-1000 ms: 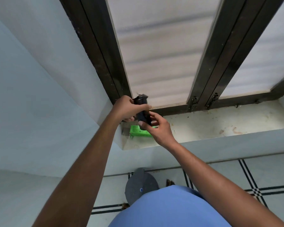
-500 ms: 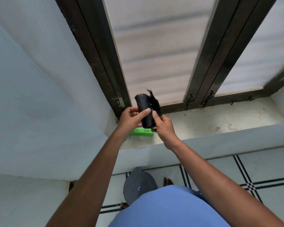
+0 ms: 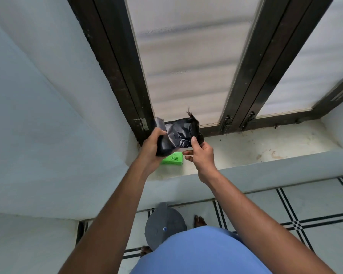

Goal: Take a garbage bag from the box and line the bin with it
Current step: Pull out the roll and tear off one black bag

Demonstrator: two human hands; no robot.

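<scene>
A black garbage bag roll (image 3: 176, 135) is held above the window sill with one sheet pulled partly off it. My left hand (image 3: 153, 148) grips the roll's left end and lower body. My right hand (image 3: 201, 153) pinches the loose sheet's right edge between thumb and fingers. The green box (image 3: 172, 158) lies on the sill (image 3: 246, 147) just below my hands, partly hidden by the left hand. The grey bin (image 3: 163, 226) with its round lid shut stands on the floor below the sill, partly hidden by my blue shirt.
Dark-framed frosted window panes (image 3: 186, 66) rise behind the sill. A pale wall (image 3: 48, 115) closes the left side. The tiled floor (image 3: 315, 210) with black lines lies to the right. My bare feet (image 3: 199, 221) stand beside the bin.
The roll went from a tight upright cylinder to partly unrolled, with my right hand drawing the sheet out to the right. Both hands have lifted slightly off the box.
</scene>
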